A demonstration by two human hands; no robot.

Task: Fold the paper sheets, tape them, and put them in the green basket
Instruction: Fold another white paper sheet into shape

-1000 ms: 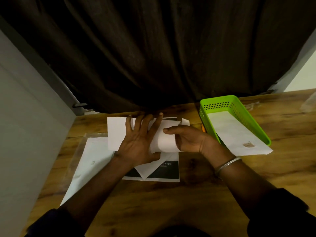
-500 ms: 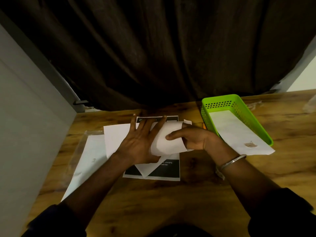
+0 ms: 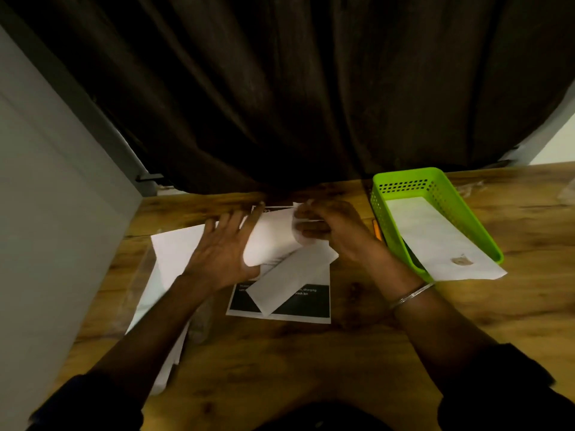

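A white paper sheet [image 3: 273, 241], bent over into a loose roll, lies at the middle of the wooden table. My left hand [image 3: 217, 253] lies flat with spread fingers against its left side. My right hand [image 3: 329, 231] pinches the sheet's right edge between thumb and fingers. Below them a folded white strip [image 3: 289, 281] lies slantwise on a black-and-white printed sheet [image 3: 311, 306]. The green basket [image 3: 460, 219] stands to the right and holds a folded white paper [image 3: 435, 241] that sticks out over its near rim.
A stack of white sheets [image 3: 174, 250] on clear plastic lies at the left, near a grey wall [image 3: 46, 213]. A dark curtain [image 3: 280, 88] hangs behind the table. An orange pencil-like thing [image 3: 377, 230] lies beside the basket's left wall.
The bent sheet has turned and shifted away from me. My right hand went from its near edge up to its far right edge. My left hand slid left with fingers spread.
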